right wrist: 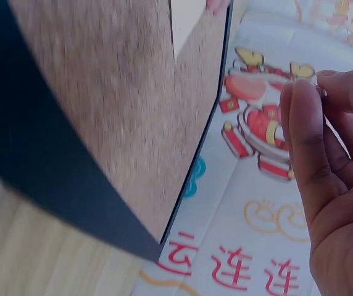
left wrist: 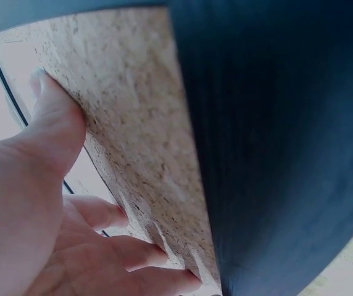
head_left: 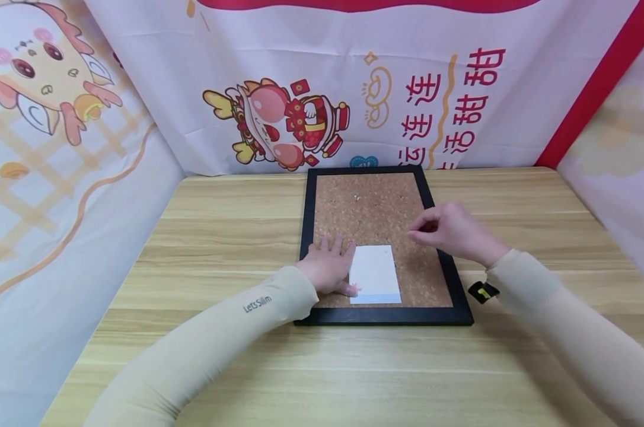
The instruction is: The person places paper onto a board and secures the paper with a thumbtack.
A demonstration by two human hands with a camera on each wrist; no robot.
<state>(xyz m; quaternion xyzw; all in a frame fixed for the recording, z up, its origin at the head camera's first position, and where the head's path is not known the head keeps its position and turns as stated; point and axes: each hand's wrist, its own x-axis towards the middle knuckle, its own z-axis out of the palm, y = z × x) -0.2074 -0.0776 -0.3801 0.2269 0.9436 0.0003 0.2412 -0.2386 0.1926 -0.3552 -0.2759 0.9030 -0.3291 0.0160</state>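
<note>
A black-framed cork board (head_left: 375,213) lies on the table. On its lower part is a white card (head_left: 374,267) with a pale blue strip along the bottom and a small pink figure at its lower left. My left hand (head_left: 330,265) rests spread on the board, its thumb on the card's lower left and its fingertips (left wrist: 149,256) against the cork. Above the board's right side, my right hand (head_left: 452,232) pinches a tiny shiny thing (right wrist: 323,92) between thumb and forefinger, mostly hidden by the fingers; I cannot tell its kind.
Small pale specks (head_left: 357,197) show on the upper cork, and a faint dot near the card's top right corner. The wood-grain table (head_left: 236,237) extends around the board. Printed white cloth (head_left: 300,47) hangs behind and at both sides. A dark strap tag hangs by the right wrist.
</note>
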